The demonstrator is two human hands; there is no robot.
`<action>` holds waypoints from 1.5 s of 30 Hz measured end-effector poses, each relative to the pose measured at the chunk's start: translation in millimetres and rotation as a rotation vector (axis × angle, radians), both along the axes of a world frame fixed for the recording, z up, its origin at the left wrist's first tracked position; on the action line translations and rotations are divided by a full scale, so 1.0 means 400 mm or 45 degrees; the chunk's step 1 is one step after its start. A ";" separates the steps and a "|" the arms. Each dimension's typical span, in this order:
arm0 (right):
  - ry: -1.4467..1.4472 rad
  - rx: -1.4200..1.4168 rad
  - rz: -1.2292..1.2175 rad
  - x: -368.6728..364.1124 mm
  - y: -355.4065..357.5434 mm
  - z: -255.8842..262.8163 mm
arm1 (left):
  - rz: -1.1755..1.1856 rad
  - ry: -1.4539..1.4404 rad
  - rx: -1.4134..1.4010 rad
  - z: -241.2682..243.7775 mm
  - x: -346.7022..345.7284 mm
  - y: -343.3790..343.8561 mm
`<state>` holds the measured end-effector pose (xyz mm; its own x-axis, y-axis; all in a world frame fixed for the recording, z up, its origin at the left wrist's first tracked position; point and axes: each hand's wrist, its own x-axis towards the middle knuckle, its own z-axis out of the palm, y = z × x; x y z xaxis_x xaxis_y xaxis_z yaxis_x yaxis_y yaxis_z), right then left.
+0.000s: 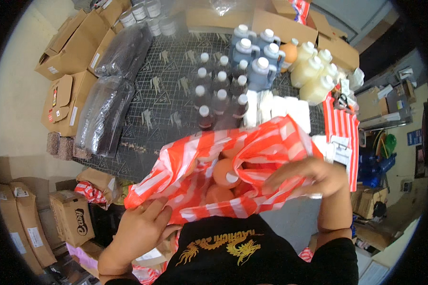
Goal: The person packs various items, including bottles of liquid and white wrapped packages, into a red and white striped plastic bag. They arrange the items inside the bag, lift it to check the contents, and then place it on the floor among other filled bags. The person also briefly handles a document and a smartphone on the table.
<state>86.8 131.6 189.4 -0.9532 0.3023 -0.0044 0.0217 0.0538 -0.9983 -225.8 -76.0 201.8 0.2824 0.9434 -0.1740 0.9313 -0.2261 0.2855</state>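
Observation:
A red-and-white striped plastic bag (214, 142) is spread wide at the near edge of the table. Inside it are rounded orange containers (223, 171), one showing a white spot or cap; the bag's folds hide the rest. My left hand (144, 222) pinches the bag's left rim. Over the right part of the bag is my right hand (312, 176), blurred, its fingers reaching along the plastic near the opening. Whether those fingers grip the plastic cannot be made out. Just beyond the bag stand several dark bottles (221, 80) with white caps.
Several blue-grey jugs (260, 74), an orange jug (290, 53) and pale yellow jugs (306, 71) stand at the back right. White packets (285, 110) lie before them. Plastic-wrapped dark stacks (105, 114) and cardboard boxes (75, 50) line the left. Flat striped bags (342, 124) hang at the right edge.

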 end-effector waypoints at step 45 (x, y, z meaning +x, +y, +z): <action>-0.311 0.660 -1.418 0.328 1.632 -0.835 | 2.194 -1.646 0.796 -0.155 0.123 -0.027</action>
<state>217.9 784.5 -144.5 -0.1698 0.9617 0.2153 0.4892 0.2719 -0.8287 -176.4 -86.9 139.9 -0.9352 0.1800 -0.3051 -0.2974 0.0687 0.9523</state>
